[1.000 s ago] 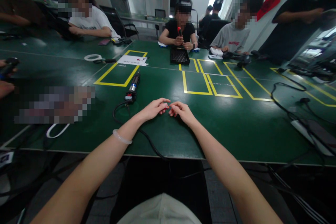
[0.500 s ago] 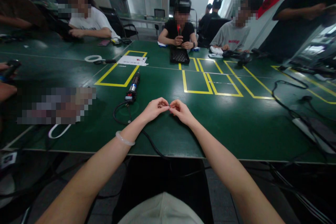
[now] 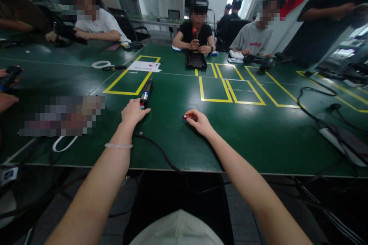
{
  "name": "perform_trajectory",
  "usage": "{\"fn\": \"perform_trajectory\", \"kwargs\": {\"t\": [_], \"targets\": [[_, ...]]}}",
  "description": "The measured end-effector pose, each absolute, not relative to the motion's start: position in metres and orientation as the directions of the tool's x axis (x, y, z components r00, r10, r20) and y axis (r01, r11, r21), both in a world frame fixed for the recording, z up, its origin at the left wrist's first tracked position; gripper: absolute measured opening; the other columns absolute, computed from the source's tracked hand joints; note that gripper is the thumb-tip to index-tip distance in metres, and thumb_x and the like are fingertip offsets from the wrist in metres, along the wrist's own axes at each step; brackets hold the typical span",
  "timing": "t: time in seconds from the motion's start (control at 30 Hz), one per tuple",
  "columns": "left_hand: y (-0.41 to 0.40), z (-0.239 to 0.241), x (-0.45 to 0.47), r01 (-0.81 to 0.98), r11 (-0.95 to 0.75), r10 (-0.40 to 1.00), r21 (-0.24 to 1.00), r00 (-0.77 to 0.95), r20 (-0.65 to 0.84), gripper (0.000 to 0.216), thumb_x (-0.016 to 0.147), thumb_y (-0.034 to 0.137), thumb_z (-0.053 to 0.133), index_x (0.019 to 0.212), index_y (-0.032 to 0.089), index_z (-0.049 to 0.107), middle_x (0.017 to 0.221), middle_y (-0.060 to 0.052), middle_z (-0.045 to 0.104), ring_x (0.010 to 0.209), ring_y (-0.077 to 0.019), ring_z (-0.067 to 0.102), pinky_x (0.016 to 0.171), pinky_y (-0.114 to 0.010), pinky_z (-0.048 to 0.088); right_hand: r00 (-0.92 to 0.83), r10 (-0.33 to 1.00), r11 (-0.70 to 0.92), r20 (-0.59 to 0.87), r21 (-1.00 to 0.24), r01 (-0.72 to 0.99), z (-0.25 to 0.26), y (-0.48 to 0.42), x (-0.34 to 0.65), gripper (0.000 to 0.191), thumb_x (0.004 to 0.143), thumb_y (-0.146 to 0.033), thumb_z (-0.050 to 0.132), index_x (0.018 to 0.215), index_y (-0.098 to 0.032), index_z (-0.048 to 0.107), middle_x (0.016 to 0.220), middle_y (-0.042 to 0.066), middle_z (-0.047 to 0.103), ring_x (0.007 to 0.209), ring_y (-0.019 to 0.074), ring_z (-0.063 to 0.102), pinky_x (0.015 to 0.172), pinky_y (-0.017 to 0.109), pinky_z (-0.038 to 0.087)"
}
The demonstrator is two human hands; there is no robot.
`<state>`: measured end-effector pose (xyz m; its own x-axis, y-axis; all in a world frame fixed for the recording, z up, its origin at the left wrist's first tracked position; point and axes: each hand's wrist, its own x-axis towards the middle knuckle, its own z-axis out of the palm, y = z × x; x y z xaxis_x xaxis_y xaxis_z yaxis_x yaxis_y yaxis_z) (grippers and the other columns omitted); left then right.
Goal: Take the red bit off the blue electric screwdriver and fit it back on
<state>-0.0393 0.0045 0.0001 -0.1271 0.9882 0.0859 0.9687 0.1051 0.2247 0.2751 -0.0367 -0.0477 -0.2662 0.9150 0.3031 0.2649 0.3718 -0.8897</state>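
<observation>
White paper [image 3: 144, 66] beyond the tool [image 3: 147, 91]; black cord [image 3: 162, 152] curves to table [image 3: 247, 138] edge. Tool black-silver, lying on table, left hand [image 3: 133, 111] at its rear, grip unclear. Right hand [image 3: 197, 121] pinches small red piece [image 3: 184, 116].

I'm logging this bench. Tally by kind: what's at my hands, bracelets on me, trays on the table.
Corded tool at left hand: 1
Small red piece in right hand: 1
White bracelet: 1
Black tray: 1
Total: 4
</observation>
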Motion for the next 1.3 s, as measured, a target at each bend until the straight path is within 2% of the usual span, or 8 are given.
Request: {"fn": "perform_trajectory", "kwargs": {"t": [0.13, 0.33, 0.47, 0.7, 1.07, 1.3], "targets": [[0.002, 0.000, -0.029, 0.969, 0.098, 0.986, 0.226, -0.125, 0.106, 0.063, 0.084, 0.050, 0.064, 0.133, 0.012, 0.053, 0.138, -0.019, 0.049, 0.111, -0.0324, 0.059, 0.091, -0.049, 0.052, -0.252, 0.911, 0.394, 0.327, -0.869, 0.298, -0.047, -0.037, 0.274, 0.019, 0.082, -0.026, 0.064, 0.099, -0.018, 0.067, 0.089, 0.003, 0.067, 0.076, 0.0140, 0.059, 0.072, 0.028, 0.047], [-0.012, -0.001, 0.002, 0.981, 0.038, 0.989, 0.189, -0.064, 0.135, 0.062, 0.081, 0.053, 0.063, 0.131, 0.018, 0.057, 0.132, -0.016, 0.051, 0.111, -0.0334, 0.062, 0.087, -0.044, 0.055, -0.275, 0.889, 0.438, 0.366, -0.854, 0.282, -0.045, -0.040, 0.272, 0.022, 0.082, -0.022, 0.062, 0.104, -0.019, 0.064, 0.085, 0.000, 0.063, 0.070, 0.0128, 0.054, 0.070, 0.027, 0.045], [-0.029, 0.000, 0.032, 0.983, -0.061, 0.990, 0.173, 0.037, 0.139, 0.066, 0.083, 0.053, 0.059, 0.140, 0.021, 0.049, 0.131, -0.013, 0.052, 0.110, -0.0310, 0.063, 0.087, -0.042, 0.055, -0.292, 0.871, 0.477, 0.395, -0.822, 0.311, -0.044, -0.040, 0.272, 0.009, 0.084, -0.022, 0.061, 0.092, -0.020, 0.064, 0.084, 0.000, 0.059, 0.070, 0.0130, 0.052, 0.070, 0.027, 0.043], [-0.051, 0.000, 0.068, 0.957, -0.234, 0.967, 0.172, 0.211, 0.141, 0.069, 0.086, 0.051, 0.058, 0.147, 0.024, 0.040, 0.132, -0.012, 0.052, 0.114, -0.0293, 0.061, 0.087, -0.038, 0.053, -0.315, 0.856, 0.502, 0.409, -0.805, 0.318, -0.045, -0.041, 0.271, 0.007, 0.084, -0.022, 0.062, 0.090, -0.020, 0.060, 0.084, 0.000, 0.056, 0.070, 0.0137, 0.051, 0.070, 0.028, 0.044], [-0.059, 0.002, 0.079, 0.938, -0.287, 0.956, 0.194, 0.266, 0.125, 0.070, 0.086, 0.050, 0.057, 0.149, 0.026, 0.036, 0.131, -0.012, 0.051, 0.114, -0.0286, 0.059, 0.085, -0.037, 0.053, -0.340, 0.853, 0.510, 0.396, -0.773, 0.377, -0.045, -0.040, 0.269, 0.008, 0.083, -0.017, 0.062, 0.088, -0.021, 0.057, 0.084, -0.001, 0.055, 0.071, 0.0144, 0.052, 0.071, 0.028, 0.044], [-0.063, 0.002, 0.081, 0.922, -0.330, 0.942, 0.201, 0.311, 0.123, 0.069, 0.086, 0.048, 0.057, 0.148, 0.028, 0.037, 0.129, -0.012, 0.052, 0.110, -0.0279, 0.060, 0.082, -0.037, 0.053, -0.373, 0.840, 0.537, 0.394, -0.699, 0.472, -0.042, -0.044, 0.266, 0.007, 0.085, -0.016, 0.062, 0.088, -0.022, 0.060, 0.088, 0.001, 0.056, 0.078, 0.0165, 0.054, 0.076, 0.029, 0.044]]}}
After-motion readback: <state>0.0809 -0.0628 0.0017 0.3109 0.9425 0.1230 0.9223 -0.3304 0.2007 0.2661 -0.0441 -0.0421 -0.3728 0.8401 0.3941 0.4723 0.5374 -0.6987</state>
